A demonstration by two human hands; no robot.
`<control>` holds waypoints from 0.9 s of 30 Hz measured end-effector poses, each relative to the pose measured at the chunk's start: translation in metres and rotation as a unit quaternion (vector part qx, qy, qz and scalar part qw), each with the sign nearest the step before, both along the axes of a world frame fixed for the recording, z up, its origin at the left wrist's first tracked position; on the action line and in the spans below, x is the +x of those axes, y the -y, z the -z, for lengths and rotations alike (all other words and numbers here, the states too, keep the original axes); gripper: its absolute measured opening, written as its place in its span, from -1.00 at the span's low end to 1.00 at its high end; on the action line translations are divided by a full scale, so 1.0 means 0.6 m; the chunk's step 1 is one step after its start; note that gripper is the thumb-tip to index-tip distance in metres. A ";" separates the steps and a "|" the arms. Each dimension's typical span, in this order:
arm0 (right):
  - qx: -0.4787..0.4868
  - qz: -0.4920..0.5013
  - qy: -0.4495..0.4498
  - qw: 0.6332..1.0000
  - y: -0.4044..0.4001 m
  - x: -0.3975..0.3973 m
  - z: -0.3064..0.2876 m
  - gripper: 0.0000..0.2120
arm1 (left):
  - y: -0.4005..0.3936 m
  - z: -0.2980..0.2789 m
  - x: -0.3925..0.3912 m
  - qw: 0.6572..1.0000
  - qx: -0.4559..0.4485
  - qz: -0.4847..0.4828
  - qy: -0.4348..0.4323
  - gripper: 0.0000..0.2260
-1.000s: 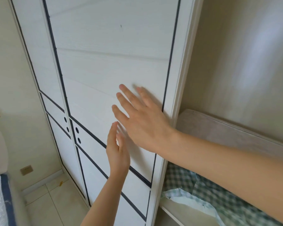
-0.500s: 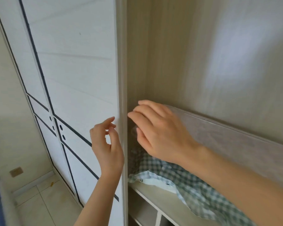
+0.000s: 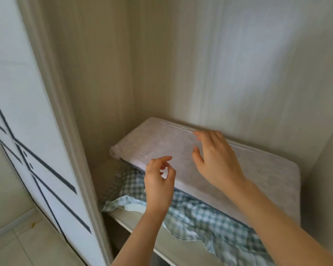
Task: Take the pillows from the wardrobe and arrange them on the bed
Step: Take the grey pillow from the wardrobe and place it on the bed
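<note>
Reaching into the wardrobe (image 3: pixel 161 64), both open, empty hands, left hand (image 3: pixel 159 186) and right hand (image 3: pixel 216 160), near a grey pillow (image 3: pixel 161 144); nothing moved to the bed yet.

Pale grey pillow (image 3: pixel 161 144) on teal-and-white checked pillow (image 3: pixel 206 217); white, dark-lined door (image 3: pixel 27 131).

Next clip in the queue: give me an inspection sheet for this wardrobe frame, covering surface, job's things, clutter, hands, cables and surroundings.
Surface: wardrobe shelf, pale wood, front edge bare.
Job's things: grey pillow lying on top of a green checked pillow; the checked fabric hangs over the shelf edge.
Clutter: nothing seen.
Hands: left hand open, fingers curled, near the grey pillow's front edge; right hand open, spread over its top; no grip yet.
Cables: nothing seen.
Surroundings: sliding wardrobe door pushed left, tiled floor below.
</note>
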State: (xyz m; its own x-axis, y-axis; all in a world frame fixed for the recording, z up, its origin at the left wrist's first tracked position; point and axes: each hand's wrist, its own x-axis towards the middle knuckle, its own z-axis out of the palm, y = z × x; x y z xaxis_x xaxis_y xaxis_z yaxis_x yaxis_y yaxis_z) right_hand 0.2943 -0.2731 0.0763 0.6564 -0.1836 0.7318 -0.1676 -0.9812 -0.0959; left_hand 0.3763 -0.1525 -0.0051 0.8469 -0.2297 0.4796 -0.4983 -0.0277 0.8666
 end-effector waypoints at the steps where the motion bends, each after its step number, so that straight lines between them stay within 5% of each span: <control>1: 0.010 0.018 -0.014 1.000 0.021 -0.001 0.014 -0.68 | 0.020 0.009 0.004 0.999 0.008 0.009 -0.032 -0.77; 7: 0.080 0.141 -0.126 0.979 0.139 0.029 0.084 -0.65 | 0.110 0.071 0.047 0.987 0.070 -0.044 -0.138 -0.71; 19: 0.070 0.249 -0.240 0.936 0.303 0.187 0.118 -0.58 | 0.183 0.148 0.126 0.964 0.233 -0.116 0.052 -0.45; 27: 0.119 0.283 -0.271 0.912 0.364 0.224 0.119 -0.42 | 0.162 0.190 0.150 0.966 0.219 -0.123 0.059 -0.41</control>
State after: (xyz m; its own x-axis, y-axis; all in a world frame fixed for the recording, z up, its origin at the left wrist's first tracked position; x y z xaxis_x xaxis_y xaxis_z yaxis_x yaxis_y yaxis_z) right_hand 0.4287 -0.4912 0.0047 0.6608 -0.7166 0.2234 -0.7270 -0.6851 -0.0474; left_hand 0.4664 -0.2499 -0.1189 0.8467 -0.2311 0.4793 -0.5250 -0.5092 0.6819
